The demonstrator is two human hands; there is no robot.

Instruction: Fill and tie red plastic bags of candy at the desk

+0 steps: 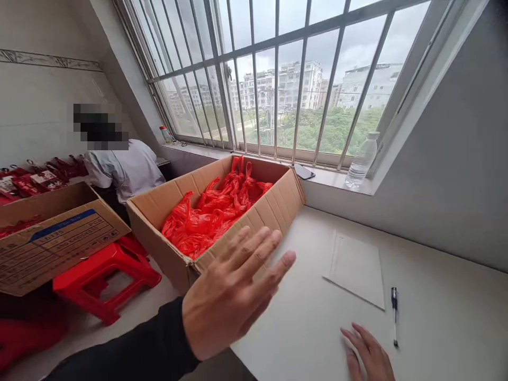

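head view — single camera, one pass.

left hand [234, 293]: raised off the table, fingers [260, 248] spread and straight, gripping nothing — palm turned toward the cardboard box, fingertips overlapping its near wall in the picture; can't tell if they touch it.

right hand [367, 354]: at 5 o'clock of the frame, flat on the white table [436, 328], fingers extended, nothing held.

cardboard box [273, 203]: open-topped, sits on the table's left end at 11 o'clock from the left hand, running back toward the window.

red bags [214, 214]: loose pile of thin plastic bags inside the box, mostly at its near and middle part.

sheet [357, 267]: pale flat card or envelope on the table, at 12 o'clock from the right hand, apart from it.

pen [394, 315]: just right of the sheet, at 1 o'clock from the right hand.

step: judged as the reach-in phase — nothing picked yet.

next move: the left hand would need to clear the box wall and close on one bag without dragging the tangle; handles look knotted together.

background: another person seated at 9 o'clock, second box [55, 238], red stool [107, 275], bottle [362, 161] on the sill.
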